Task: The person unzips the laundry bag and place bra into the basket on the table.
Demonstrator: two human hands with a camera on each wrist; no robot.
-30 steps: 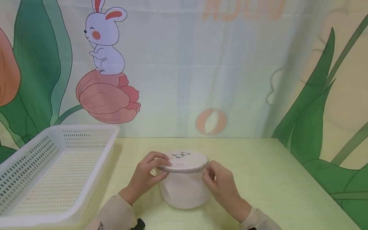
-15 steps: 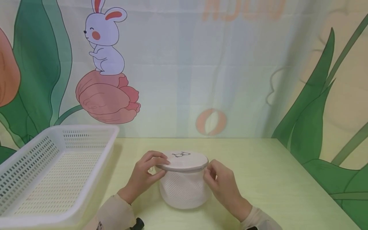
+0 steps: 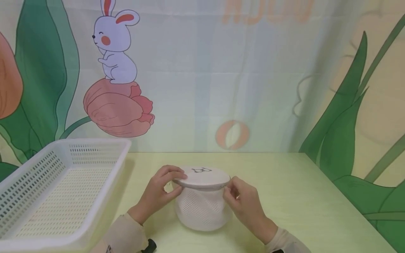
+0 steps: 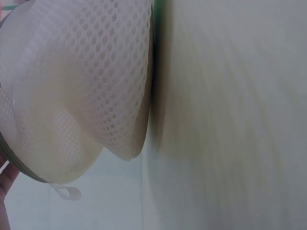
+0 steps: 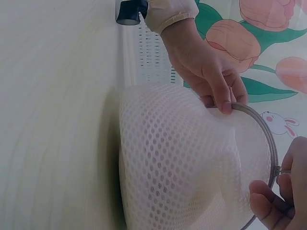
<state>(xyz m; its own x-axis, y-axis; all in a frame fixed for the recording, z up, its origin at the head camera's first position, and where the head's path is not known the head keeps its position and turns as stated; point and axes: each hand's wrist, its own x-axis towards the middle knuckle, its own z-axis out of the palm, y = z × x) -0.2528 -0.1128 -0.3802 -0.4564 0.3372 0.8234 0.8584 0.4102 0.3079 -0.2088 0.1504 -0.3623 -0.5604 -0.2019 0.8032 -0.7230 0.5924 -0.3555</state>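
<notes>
A round white mesh laundry bag [image 3: 204, 209] stands upright on the table, its flat lid [image 3: 207, 177] printed with a small dark drawing. My left hand [image 3: 162, 184] grips the lid's left edge, thumb below and fingers on top. At the right edge, my right hand [image 3: 245, 200] pinches a small zipper pull [image 5: 277, 170] on the grey zipper [image 5: 261, 122], as the right wrist view shows. The mesh side is dented inward there. In the left wrist view, a white loop [image 4: 67, 192] hangs off the rim. What lies inside the bag, if anything, cannot be made out.
A white plastic basket [image 3: 110, 189] with slotted walls sits on the left of the pale yellow-green table [image 3: 303, 200]. Behind stands a printed backdrop [image 3: 190, 88] with a rabbit and tulips.
My left fingers have shifted slightly left and up along the lid, and the lid's drawing has moved a little to the right. My right hand stays almost still at the zipper.
</notes>
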